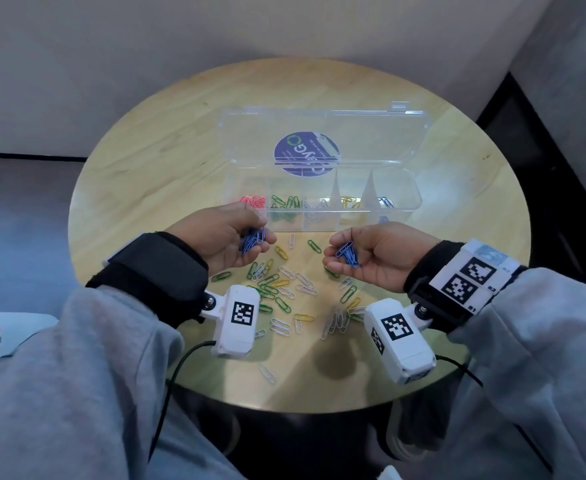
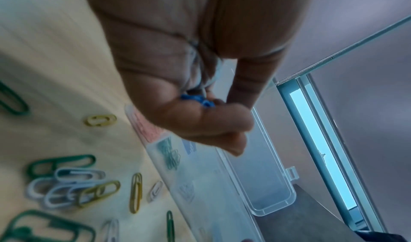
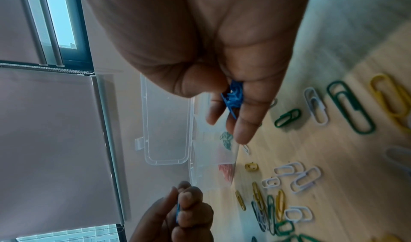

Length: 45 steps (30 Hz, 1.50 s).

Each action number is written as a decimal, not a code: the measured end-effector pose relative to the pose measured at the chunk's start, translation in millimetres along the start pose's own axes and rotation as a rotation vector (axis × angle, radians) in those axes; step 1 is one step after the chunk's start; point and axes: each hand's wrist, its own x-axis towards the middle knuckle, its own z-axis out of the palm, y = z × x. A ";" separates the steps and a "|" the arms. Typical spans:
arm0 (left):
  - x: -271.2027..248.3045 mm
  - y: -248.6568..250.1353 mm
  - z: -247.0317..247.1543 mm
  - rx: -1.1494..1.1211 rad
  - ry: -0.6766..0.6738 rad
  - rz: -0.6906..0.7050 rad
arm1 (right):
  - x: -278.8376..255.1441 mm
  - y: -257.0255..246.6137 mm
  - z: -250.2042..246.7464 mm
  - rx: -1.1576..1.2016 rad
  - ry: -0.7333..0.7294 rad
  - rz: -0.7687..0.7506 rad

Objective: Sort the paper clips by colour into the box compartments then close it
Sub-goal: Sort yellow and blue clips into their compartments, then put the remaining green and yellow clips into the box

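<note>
A clear plastic box stands open on the round wooden table, its lid tipped back. Its compartments hold red clips, green clips, white clips, yellow clips and blue clips, from left to right. My left hand grips a bunch of blue clips just in front of the box's left end. My right hand holds another bunch of blue clips in its curled fingers, in front of the box's right half.
Several green, white and yellow clips lie scattered on the table between my hands and the near edge. One white clip lies alone close to the near rim. Wrist cameras hang below both wrists.
</note>
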 end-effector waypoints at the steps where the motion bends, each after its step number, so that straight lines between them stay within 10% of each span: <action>1: 0.0 0.0 0.1 -0.013 0.007 -0.003 | -0.6 -0.3 0.1 -0.015 -0.002 0.004; 21: 4.0 32.0 45.7 -0.295 -0.141 0.077 | -33.1 -61.2 -52.1 0.229 0.058 -0.235; 34: 56.6 53.4 148.8 -0.096 -0.189 0.009 | -13.7 -91.1 -84.9 0.247 0.024 -0.182; 45: 48.5 57.7 144.6 0.059 -0.097 0.068 | -18.1 -86.5 -78.1 0.094 0.031 -0.257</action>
